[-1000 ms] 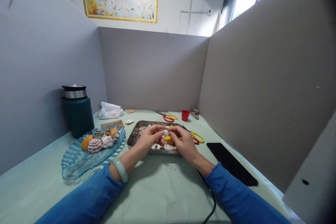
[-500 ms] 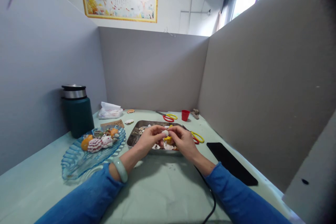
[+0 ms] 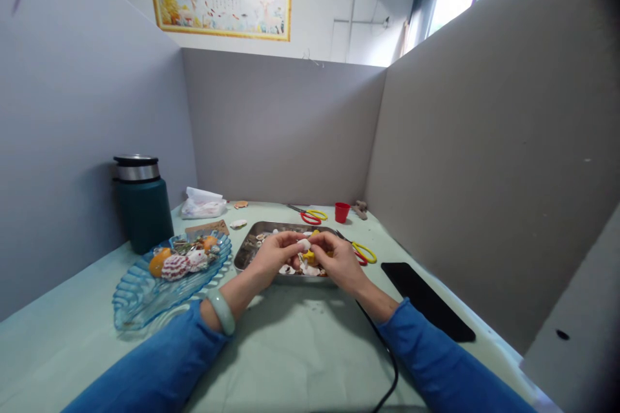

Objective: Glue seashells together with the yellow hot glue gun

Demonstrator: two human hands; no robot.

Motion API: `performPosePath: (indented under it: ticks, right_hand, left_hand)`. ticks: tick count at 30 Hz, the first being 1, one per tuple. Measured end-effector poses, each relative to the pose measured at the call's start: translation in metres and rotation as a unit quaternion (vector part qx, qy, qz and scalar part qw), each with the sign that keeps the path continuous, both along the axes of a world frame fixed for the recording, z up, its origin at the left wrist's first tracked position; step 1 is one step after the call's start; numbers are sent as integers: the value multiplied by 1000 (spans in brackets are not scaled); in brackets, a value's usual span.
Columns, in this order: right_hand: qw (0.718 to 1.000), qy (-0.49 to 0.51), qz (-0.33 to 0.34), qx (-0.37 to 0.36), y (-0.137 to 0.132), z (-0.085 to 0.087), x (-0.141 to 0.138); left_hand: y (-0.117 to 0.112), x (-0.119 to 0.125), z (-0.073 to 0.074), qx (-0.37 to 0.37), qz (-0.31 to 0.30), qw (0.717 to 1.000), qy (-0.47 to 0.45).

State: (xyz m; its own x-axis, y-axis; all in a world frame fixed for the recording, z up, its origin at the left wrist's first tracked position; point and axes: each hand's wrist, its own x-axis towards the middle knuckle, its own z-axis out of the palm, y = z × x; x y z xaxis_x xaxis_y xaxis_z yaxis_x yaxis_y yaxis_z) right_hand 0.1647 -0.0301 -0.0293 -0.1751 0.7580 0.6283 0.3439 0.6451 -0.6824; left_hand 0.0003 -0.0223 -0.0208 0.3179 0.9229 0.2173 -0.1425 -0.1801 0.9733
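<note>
My left hand (image 3: 275, 257) and my right hand (image 3: 336, 259) meet above a metal tray (image 3: 246, 250) of small shells. Between the fingertips of both hands sits a small white shell (image 3: 304, 244). Fingers of both hands are pinched on it. A yellow object (image 3: 310, 256) shows just under the fingers, partly hidden by them. A pale green bangle (image 3: 222, 311) is on my left wrist. Both sleeves are blue.
A blue glass dish (image 3: 145, 297) with coloured shells lies at the left. A dark green flask (image 3: 142, 202) stands behind it. Scissors (image 3: 310, 214), a second pair of scissors (image 3: 362, 252), a red cup (image 3: 341, 211), a black phone (image 3: 426, 300), a black cable (image 3: 382, 342) and a tissue bag (image 3: 202, 204) lie around.
Both hands stay pinched on the white shell and have barely shifted, only a few pixels toward the tray.
</note>
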Motion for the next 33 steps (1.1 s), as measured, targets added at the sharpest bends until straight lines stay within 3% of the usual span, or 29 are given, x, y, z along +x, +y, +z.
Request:
performPosePath:
  ticks: [12,33]
  right_hand:
    - [999,29,-4,-23,-1,1,-3]
    - [1000,-14,-21,2,-5,5,-3]
  left_hand:
    - [2,1,-2,22,-15,1000,14]
    - [3,0,-2,2,-17,1000,-3]
